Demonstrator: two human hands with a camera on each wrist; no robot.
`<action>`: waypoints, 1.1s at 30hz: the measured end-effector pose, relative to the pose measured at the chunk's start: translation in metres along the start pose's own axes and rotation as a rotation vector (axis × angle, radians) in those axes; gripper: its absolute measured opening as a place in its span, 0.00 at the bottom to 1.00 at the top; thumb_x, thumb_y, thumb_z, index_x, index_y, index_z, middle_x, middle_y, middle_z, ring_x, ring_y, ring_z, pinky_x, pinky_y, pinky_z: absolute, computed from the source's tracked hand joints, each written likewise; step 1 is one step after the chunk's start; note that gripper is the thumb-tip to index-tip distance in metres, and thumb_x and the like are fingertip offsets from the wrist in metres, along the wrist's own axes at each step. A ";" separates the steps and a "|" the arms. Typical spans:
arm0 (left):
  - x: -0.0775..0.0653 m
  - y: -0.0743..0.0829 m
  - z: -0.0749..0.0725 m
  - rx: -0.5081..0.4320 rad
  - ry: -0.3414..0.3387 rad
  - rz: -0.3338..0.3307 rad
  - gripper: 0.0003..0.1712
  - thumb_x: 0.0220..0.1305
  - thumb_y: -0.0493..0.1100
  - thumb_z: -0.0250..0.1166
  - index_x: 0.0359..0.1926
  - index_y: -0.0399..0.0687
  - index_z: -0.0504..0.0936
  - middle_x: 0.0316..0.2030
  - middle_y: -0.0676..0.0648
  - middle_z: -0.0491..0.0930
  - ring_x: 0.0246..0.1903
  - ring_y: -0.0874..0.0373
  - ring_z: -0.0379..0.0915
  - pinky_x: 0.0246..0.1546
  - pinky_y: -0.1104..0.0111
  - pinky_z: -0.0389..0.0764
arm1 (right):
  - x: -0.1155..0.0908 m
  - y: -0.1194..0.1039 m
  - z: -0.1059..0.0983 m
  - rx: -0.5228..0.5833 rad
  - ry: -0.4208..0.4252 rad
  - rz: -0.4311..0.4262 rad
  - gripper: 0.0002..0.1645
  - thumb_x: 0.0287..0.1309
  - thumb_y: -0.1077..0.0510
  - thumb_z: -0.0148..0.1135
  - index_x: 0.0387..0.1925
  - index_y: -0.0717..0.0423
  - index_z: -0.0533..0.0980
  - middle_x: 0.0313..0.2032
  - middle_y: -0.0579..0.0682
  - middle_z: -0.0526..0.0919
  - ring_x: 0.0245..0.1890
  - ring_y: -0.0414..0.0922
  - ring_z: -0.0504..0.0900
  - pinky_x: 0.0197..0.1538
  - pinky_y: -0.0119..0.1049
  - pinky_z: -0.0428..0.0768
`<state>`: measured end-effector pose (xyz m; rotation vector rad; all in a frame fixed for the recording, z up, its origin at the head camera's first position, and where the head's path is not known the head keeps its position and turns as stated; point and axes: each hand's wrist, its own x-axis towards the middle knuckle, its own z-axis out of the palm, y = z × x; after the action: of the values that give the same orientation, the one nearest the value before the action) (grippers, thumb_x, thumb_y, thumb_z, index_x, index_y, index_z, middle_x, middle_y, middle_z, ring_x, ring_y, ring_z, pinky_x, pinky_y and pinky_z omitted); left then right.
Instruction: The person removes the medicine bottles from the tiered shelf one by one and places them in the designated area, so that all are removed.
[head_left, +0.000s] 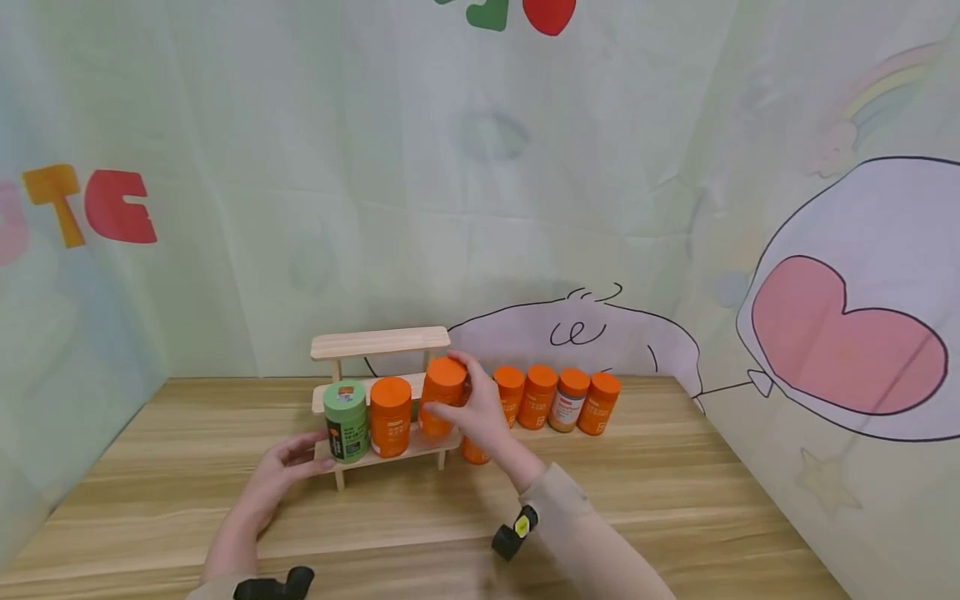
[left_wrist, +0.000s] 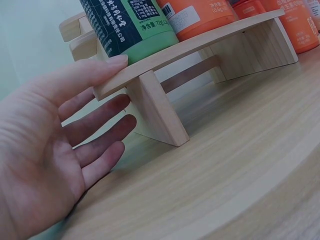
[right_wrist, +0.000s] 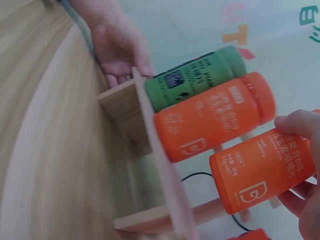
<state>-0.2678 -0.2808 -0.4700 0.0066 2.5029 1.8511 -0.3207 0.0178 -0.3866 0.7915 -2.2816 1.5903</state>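
In the head view, my right hand [head_left: 481, 407] grips an orange supplement bottle [head_left: 442, 398] by its upper part, thumb on one side and fingers on the other. The bottle is slightly tilted over the right part of a small wooden step shelf's [head_left: 381, 342] lowest board. My left hand [left_wrist: 55, 135] holds the left end of that board, its thumb on top beside a green bottle [left_wrist: 145, 30] and its fingers lower, by the leg. Left of the gripped bottle, a second orange bottle [right_wrist: 215, 117] stands on the board next to the green one.
A row of orange-capped bottles [head_left: 537, 398] stands on the wooden table [head_left: 652, 500] right of the shelf. Another orange bottle [head_left: 475, 451] is partly hidden behind my right wrist. A printed cloth backdrop [head_left: 300, 208] closes off the back and sides.
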 end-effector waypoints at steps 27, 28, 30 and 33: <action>-0.001 0.001 0.001 -0.030 -0.013 -0.018 0.41 0.63 0.44 0.66 0.69 0.28 0.60 0.70 0.26 0.57 0.68 0.33 0.55 0.68 0.43 0.58 | -0.008 0.009 -0.096 -0.040 0.244 0.109 0.44 0.49 0.63 0.74 0.66 0.57 0.64 0.58 0.58 0.78 0.55 0.54 0.76 0.61 0.52 0.75; 0.000 0.001 0.001 -0.028 -0.015 -0.018 0.41 0.63 0.44 0.66 0.69 0.28 0.60 0.70 0.26 0.57 0.68 0.33 0.55 0.68 0.43 0.58 | -0.010 0.010 -0.097 -0.044 0.244 0.115 0.44 0.49 0.64 0.74 0.67 0.57 0.64 0.58 0.58 0.77 0.55 0.54 0.76 0.61 0.52 0.75; 0.001 0.001 0.000 -0.023 -0.018 -0.019 0.41 0.63 0.45 0.66 0.69 0.28 0.60 0.70 0.26 0.56 0.68 0.33 0.54 0.68 0.42 0.57 | -0.012 0.015 -0.099 -0.053 0.251 0.130 0.44 0.48 0.65 0.74 0.67 0.59 0.64 0.59 0.59 0.77 0.56 0.54 0.76 0.61 0.52 0.75; 0.001 0.001 -0.001 -0.019 -0.022 -0.021 0.41 0.63 0.45 0.66 0.69 0.28 0.60 0.70 0.26 0.56 0.68 0.32 0.53 0.68 0.41 0.56 | -0.017 0.024 -0.098 -0.050 0.258 0.156 0.46 0.47 0.66 0.74 0.67 0.60 0.64 0.59 0.61 0.76 0.56 0.55 0.76 0.62 0.52 0.74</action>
<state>-0.2689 -0.2812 -0.4692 -0.0005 2.4609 1.8565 -0.3301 0.1195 -0.3774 0.3782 -2.2299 1.5877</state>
